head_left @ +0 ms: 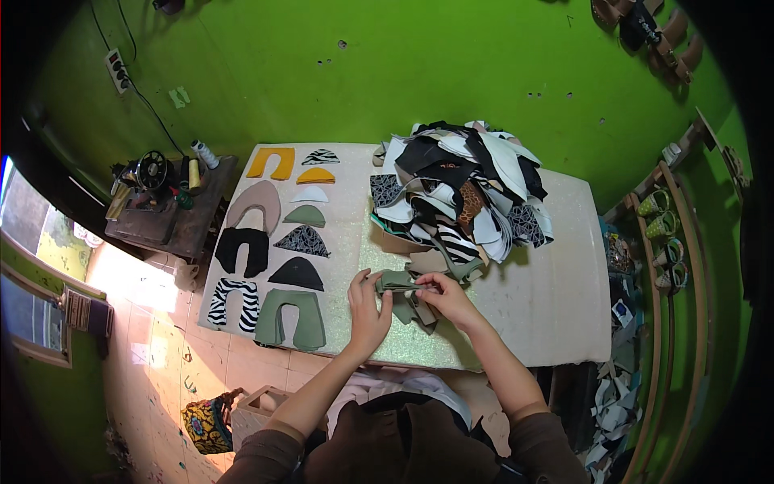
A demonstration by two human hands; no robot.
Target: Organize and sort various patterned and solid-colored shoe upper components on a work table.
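My left hand grips the left edge of some folded or stacked green material pieces, thumb toward me and fingers behind. At their right end, the fingers of my right hand are pinched on the same pieces. Below and between my hands lie more green and dark scraps, partly hidden. Just beyond rises a large heap of cut pieces in black, white, zebra, leopard and other patterns. A beige scrap sits at its near edge.
Sorted stacks lie at the table's left: green U-shaped pieces, zebra U-shaped pieces and black half-moon pieces, among others. A sewing machine stands left of the table. Sandals hang on a wooden rack at right.
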